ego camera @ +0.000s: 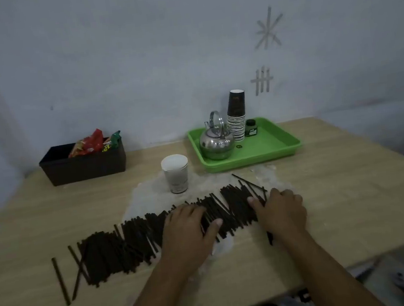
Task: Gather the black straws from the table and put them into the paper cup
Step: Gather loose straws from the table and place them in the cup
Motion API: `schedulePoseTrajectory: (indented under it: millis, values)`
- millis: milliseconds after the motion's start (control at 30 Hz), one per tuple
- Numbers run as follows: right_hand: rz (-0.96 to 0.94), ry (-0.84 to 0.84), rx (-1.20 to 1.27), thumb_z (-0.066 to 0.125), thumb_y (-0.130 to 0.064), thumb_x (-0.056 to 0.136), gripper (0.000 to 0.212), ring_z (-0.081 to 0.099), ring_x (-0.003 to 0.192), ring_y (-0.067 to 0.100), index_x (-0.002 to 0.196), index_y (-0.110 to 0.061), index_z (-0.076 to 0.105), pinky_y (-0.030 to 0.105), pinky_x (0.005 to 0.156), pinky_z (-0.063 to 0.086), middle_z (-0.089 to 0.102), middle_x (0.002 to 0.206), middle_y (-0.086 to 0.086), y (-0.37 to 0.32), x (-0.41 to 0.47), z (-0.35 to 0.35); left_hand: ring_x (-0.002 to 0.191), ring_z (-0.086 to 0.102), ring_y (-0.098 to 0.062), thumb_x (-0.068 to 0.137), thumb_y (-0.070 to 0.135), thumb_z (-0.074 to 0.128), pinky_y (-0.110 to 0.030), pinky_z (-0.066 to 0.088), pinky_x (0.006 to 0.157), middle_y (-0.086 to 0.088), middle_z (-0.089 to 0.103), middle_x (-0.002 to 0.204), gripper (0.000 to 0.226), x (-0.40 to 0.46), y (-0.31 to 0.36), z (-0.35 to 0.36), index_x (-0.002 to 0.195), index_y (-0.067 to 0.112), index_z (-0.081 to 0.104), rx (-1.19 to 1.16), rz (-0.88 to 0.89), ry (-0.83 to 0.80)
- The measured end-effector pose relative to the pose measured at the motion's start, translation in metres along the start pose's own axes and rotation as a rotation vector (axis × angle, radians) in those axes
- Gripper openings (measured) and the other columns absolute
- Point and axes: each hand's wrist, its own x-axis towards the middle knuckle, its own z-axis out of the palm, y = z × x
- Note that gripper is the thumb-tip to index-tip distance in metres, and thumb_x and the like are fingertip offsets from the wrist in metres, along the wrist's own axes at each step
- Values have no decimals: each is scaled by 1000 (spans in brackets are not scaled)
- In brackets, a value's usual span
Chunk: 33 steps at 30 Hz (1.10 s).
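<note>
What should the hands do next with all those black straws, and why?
Probably squeeze together and lift a bunch. Both the left hand and the right hand lie on the spread row of black straws, gripping none yet, and the paper cup just behind looks empty. Scooping the straws between the hands would make a bundle to drop in.

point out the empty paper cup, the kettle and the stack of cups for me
paper cup point(175, 174): head view, on its grey side wall, below the white rim.
kettle point(216, 142): head view, on its shiny round body.
stack of cups point(236, 118): head view, on the dark side of the upturned stack.
</note>
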Motion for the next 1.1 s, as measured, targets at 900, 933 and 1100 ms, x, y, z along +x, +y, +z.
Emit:
schedulePoseTrajectory:
  millis: [900,933,1100]
  values:
    - [-207,-19,386,48,-27,99,25,57,94,30,108,-5,59,30,70,37,59,103,13,-25,34,7,100,54,-17,95,57,29,-38,45,86,6,64,105,46,30,18,18,104,26,61,-77,4,38]
    - [-221,-15,409,47,-27,100,25,56,92,30,107,-5,58,31,69,37,58,101,14,-23,37,4,97,54,-17,95,57,29,-37,45,84,7,63,102,45,31,19,19,102,26,61,-83,4,38]
    - [-295,-113,620,49,-26,99,16,59,76,25,94,-12,55,36,66,47,60,81,7,-7,43,-6,96,54,-17,95,55,30,-37,45,84,6,64,101,45,35,24,21,103,25,62,-149,9,55]
